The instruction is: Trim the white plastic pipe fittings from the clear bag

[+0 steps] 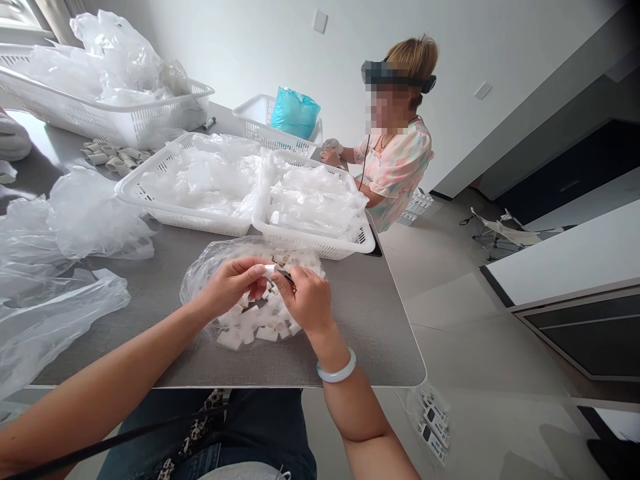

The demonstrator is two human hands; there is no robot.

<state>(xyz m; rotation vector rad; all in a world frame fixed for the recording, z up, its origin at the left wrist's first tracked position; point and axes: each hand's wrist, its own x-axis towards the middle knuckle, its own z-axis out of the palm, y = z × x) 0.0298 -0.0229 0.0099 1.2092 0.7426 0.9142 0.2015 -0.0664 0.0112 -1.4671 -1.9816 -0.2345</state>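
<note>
Two hands working | left hand [230,287] clenching one white plastic fitting [273,269] | right hand [305,300] closing its fingers on the fitting's end | more fittings [260,327] lying heaped on clear plastic bag [200,283] atop grey tabletop [360,320]

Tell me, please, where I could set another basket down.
Bare grey tabletop shows right of the clear bag, below the white basket; a narrower strip lies between bag and loose plastic sheeting. Baskets crowd beyond.

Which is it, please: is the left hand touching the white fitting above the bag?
Touching: the head view shows the left hand gripping the white fitting at its fingertips.
</note>
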